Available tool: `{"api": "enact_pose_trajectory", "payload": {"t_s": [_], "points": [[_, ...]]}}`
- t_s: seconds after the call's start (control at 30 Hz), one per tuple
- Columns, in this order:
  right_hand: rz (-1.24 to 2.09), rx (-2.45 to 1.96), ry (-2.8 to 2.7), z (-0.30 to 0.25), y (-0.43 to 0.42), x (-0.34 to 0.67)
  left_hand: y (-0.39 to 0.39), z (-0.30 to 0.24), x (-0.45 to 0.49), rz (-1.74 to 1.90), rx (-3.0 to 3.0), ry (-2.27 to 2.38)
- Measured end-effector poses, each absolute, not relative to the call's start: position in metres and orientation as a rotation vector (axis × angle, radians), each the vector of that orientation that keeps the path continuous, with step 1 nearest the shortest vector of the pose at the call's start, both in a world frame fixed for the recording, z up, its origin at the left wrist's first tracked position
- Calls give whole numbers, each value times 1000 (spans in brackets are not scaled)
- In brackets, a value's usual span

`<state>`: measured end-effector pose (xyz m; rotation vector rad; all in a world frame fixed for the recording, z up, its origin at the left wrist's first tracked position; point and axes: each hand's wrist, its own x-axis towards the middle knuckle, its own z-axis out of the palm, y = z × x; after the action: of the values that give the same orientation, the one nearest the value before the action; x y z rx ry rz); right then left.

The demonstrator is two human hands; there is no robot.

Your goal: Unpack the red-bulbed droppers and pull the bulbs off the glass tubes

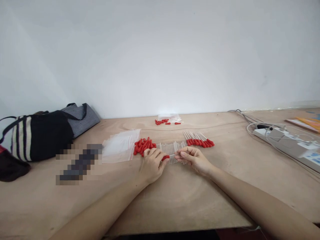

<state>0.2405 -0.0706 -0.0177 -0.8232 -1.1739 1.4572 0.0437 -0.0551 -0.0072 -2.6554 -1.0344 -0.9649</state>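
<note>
My left hand (pixel 155 164) is closed on a red rubber dropper bulb (pixel 165 157). My right hand (pixel 193 158) pinches a clear dropper tube (pixel 172 155), whose end meets the bulb between the two hands. Under and behind my fingers lies a row of clear tubes (pixel 166 147), partly hidden by the hands. A heap of loose red bulbs (pixel 143 145) is beside my left hand. Beyond my right hand, several droppers with red bulbs on their tubes (pixel 198 140) lie side by side, bulbs toward me and tips pointing away.
Clear zip bags (pixel 117 145) are stacked left of the bulbs. At the back sits a bag (pixel 168 116) with more red bulbs (pixel 161 122) near it. Black and striped bags (pixel 50 133) stand at left; a power strip (pixel 287 143) with cables is at right.
</note>
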Motion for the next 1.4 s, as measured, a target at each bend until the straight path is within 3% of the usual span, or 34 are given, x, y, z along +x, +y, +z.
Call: {"api": "enact_pose_trajectory", "payload": {"t_s": [0.1, 0.3, 0.43, 1.03, 1.23, 1.4], "points": [[1100, -952, -1504, -16, -71, 245, -56, -6, 41, -936, -2639, -1012], [-313, -1010, -2079, -13, -77, 239, -57, -8, 46, -957, -2575, -905], [-689, -920, -2158, -20, -78, 231, -57, -11, 45, -939, -2564, -832], [-619, -938, -2130, -26, -81, 245, -56, -10, 33, -922, -2453, -770], [-332, -1132, -1986, -29, -69, 257, -36, -9, 15, -1173, -2534, -893], [-142, -1171, -1902, -31, -53, 257, -13, -2, -3, -1291, -2412, -1297]]}}
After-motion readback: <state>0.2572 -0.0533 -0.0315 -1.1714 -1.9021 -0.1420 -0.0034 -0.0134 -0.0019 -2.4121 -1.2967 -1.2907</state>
